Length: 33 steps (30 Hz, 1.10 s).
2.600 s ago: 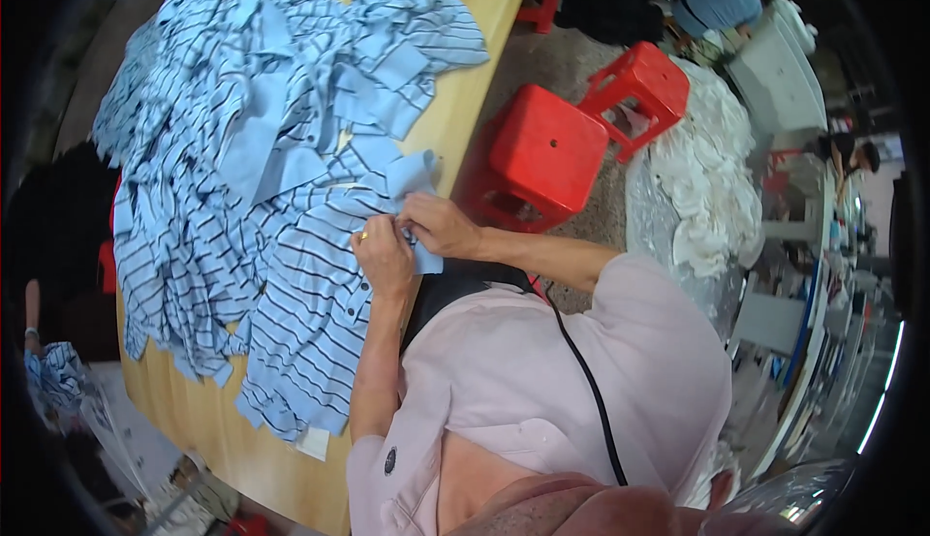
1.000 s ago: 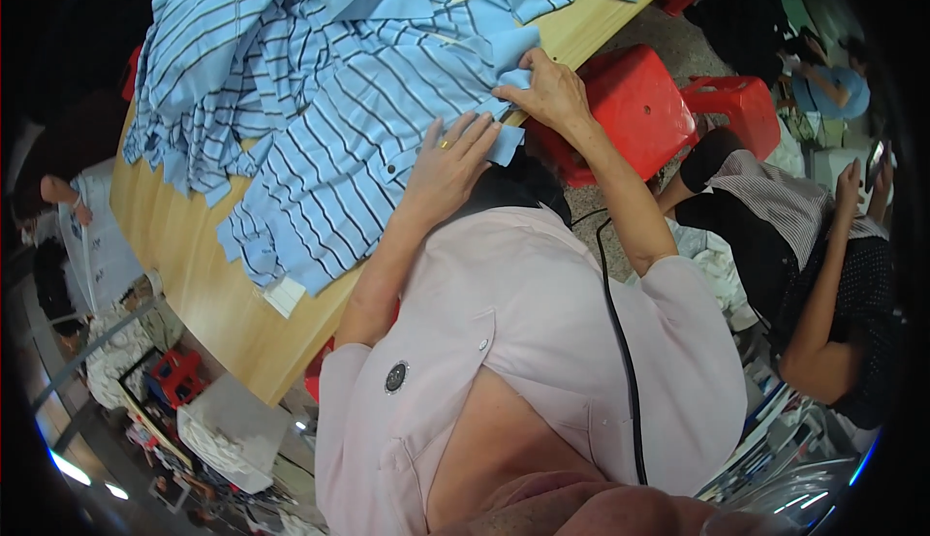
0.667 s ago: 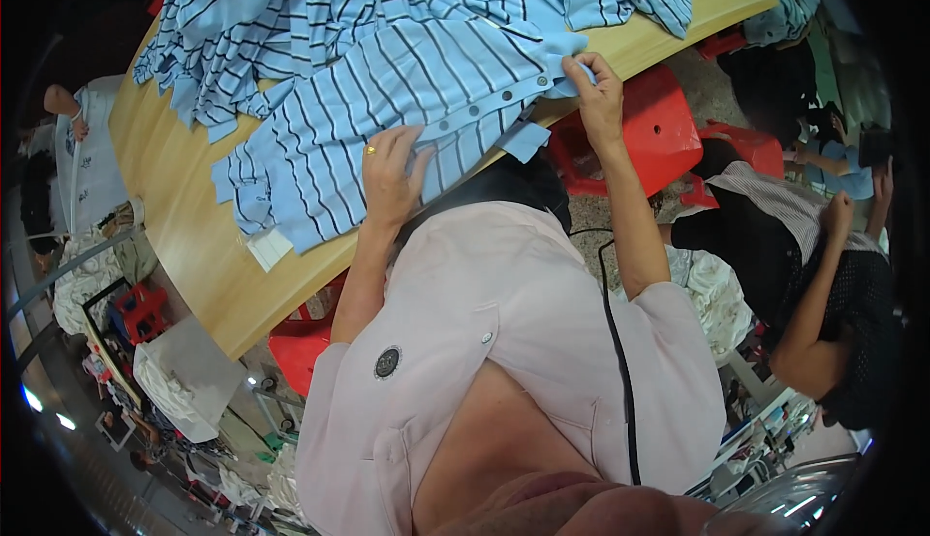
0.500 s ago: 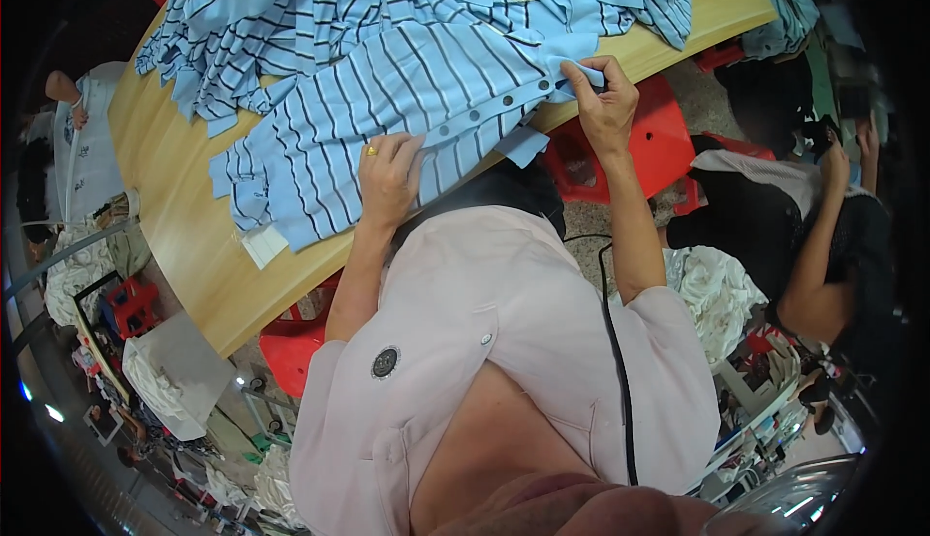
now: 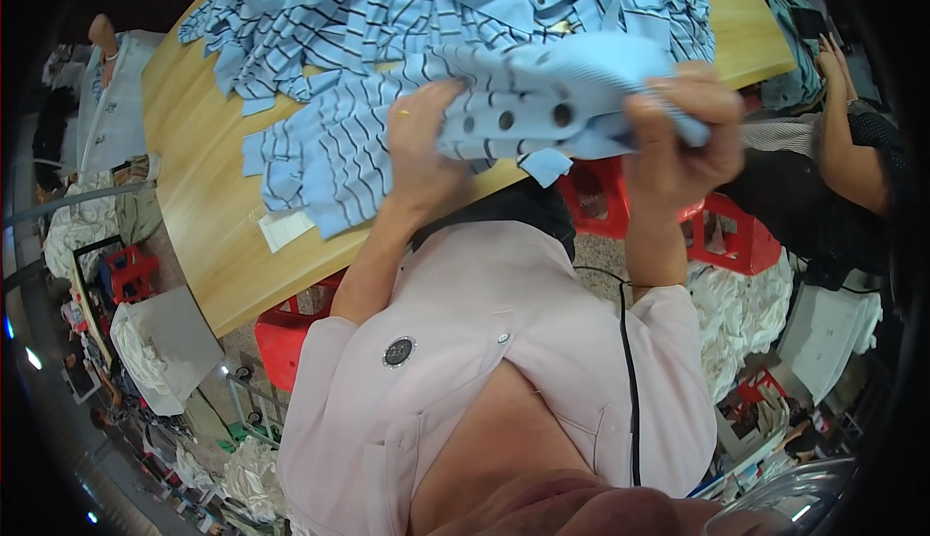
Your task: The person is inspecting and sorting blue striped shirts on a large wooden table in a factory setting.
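A light blue shirt piece with dark stripes and a buttonhole strip (image 5: 542, 100) is lifted off the wooden table (image 5: 208, 216), close to the camera. My left hand (image 5: 421, 148) grips its left end. My right hand (image 5: 678, 134) pinches its right end, fingers curled over the cloth. The rest of the striped piece hangs down onto the table between my hands. A large heap of similar blue striped shirt pieces (image 5: 407, 3) covers the table behind it.
Red plastic stools (image 5: 717, 236) stand under the table edge on the right. Another person's arm (image 5: 852, 139) shows at the far right. White cloth bundles (image 5: 746, 313) lie on the floor. A person in white (image 5: 111, 90) is at the far left.
Both hands have lifted the striped piece's edge from the table up toward the camera. Earlier they were pressing and sliding along it on the tabletop.
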### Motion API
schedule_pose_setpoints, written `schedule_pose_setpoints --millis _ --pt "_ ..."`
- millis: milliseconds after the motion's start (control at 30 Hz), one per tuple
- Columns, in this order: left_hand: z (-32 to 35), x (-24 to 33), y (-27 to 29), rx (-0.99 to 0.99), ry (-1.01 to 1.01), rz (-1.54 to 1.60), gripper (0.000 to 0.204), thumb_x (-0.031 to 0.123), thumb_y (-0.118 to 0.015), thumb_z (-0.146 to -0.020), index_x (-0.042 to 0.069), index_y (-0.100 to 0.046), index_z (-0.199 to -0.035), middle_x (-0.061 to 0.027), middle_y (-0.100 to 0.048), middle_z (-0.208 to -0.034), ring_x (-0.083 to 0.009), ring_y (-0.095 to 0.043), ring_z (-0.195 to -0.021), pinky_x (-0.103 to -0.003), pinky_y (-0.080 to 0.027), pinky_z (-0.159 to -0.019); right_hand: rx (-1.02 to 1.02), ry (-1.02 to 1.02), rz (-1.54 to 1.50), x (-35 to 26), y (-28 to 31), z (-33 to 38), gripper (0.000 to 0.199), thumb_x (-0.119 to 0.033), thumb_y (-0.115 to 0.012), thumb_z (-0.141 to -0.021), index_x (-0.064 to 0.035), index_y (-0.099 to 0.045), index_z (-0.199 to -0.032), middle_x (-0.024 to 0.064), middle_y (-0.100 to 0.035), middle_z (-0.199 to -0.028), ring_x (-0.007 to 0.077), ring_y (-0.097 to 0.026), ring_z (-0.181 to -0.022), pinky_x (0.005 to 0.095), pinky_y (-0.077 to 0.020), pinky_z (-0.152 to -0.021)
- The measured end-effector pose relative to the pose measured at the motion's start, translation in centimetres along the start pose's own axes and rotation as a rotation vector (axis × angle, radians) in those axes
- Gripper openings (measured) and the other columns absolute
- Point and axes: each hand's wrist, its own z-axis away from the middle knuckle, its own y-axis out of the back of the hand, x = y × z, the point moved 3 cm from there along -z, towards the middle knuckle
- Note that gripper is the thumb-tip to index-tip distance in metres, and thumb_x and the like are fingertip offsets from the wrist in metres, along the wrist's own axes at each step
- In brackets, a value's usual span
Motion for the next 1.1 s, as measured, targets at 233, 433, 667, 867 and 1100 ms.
schedule_pose_setpoints --millis 233,433,667,867,1100 --pt "-0.9 -2.6 11.6 0.433 0.541 0.945 0.037 0.02 -0.064 -0.105 0.0 -0.066 -0.136 -0.0112 -0.071 -0.13 -0.0249 -0.071 -0.11 -0.039 -0.056 -0.099 -0.338 -0.608 -0.167 4.4 -0.7 3.9 0.069 -0.006 -0.089 -0.083 -0.002 -0.056 -0.144 0.0108 -0.061 -0.144 0.0193 -0.065 -0.123 0.0323 -0.054 -0.099" --pt "-2.4 6.4 11.1 -0.039 0.343 1.275 0.056 0.011 -0.064 -0.102 0.001 -0.049 -0.155 -0.0107 -0.063 -0.143 -0.0206 -0.064 -0.127 -0.038 -0.052 -0.108 -0.844 -0.847 -0.384 6.5 -6.1 11.6 0.103 -0.035 -0.087 -0.087 -0.0027 -0.03 -0.166 0.0197 -0.035 -0.168 0.0362 -0.033 -0.157 0.0426 -0.022 -0.132" --pt "-5.4 3.5 7.0 -0.562 0.347 0.882 0.074 0.01 -0.073 -0.092 0.006 -0.042 -0.159 -0.0158 -0.066 -0.138 -0.024 -0.064 -0.128 -0.037 -0.046 -0.11 -1.169 -0.441 -0.134 4.8 -0.6 17.3 0.09 -0.038 -0.081 -0.092 -0.0022 -0.038 -0.162 0.0205 -0.04 -0.166 0.036 -0.036 -0.155 0.0422 -0.0234 -0.131" --pt "7.5 -11.7 1.5 -0.264 0.368 0.008 0.072 0.026 -0.086 -0.087 0.003 -0.055 -0.147 -0.0198 -0.064 -0.137 -0.0393 -0.062 -0.124 -0.047 -0.049 -0.105 -1.493 -0.577 0.207 2.9 -3.7 11.0 0.072 -0.035 -0.079 -0.085 -0.0128 -0.057 -0.15 0.0207 -0.053 -0.153 0.0419 -0.048 -0.141 0.0463 -0.0387 -0.121" --pt "10.8 -13.1 2.7 0.269 0.546 0.104 0.074 0.008 -0.085 -0.084 0.001 -0.051 -0.15 -0.0166 -0.059 -0.143 -0.0303 -0.063 -0.12 -0.04 -0.051 -0.096 -1.451 -1.047 0.274 9.4 -7.2 0.8 0.065 -0.036 -0.087 -0.076 -0.0076 -0.072 -0.131 0.0181 -0.074 -0.128 0.0324 -0.069 -0.116 0.0426 -0.0546 -0.1"
